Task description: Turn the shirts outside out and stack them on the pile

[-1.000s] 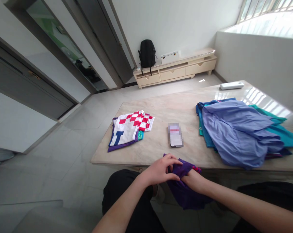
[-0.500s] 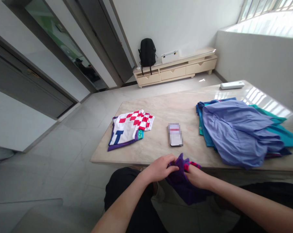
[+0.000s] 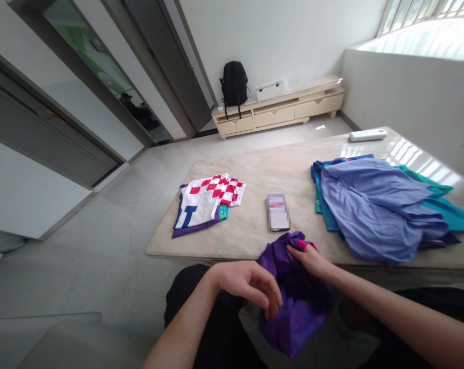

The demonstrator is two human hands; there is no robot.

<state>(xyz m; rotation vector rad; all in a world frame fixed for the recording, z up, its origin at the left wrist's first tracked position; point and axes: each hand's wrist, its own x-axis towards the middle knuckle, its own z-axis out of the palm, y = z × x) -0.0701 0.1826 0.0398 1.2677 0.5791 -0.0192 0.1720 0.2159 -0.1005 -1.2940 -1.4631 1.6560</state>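
A purple garment [image 3: 295, 320] with a bit of pink trim hangs crumpled over the table's front edge, its lower part above my lap. My right hand [image 3: 307, 260] grips its upper edge, thumb and fingers closed on the cloth. Loosely curved, the fingers of my left hand [image 3: 250, 284] stand apart in front of the garment's left side; whether their tips touch it I cannot tell. A phone [image 3: 278, 212] with a blurred screen lies just beyond the garment. To its left is a stack of folded clothes, with a white shirt with red checks [image 3: 203, 202] on top.
A loose heap of clothes, topped by a light blue shirt [image 3: 378, 205], covers the right of the marble table [image 3: 250, 174]. A white oblong device [image 3: 367, 135] rests near the far edge. Beyond stands a low cabinet [image 3: 274, 115] carrying a black backpack [image 3: 234, 84] and a white box [image 3: 269, 90].
My left hand has let go of the purple cloth and moved down and slightly left. The garment has spread wider and hangs lower, with my right hand still holding it slightly higher.
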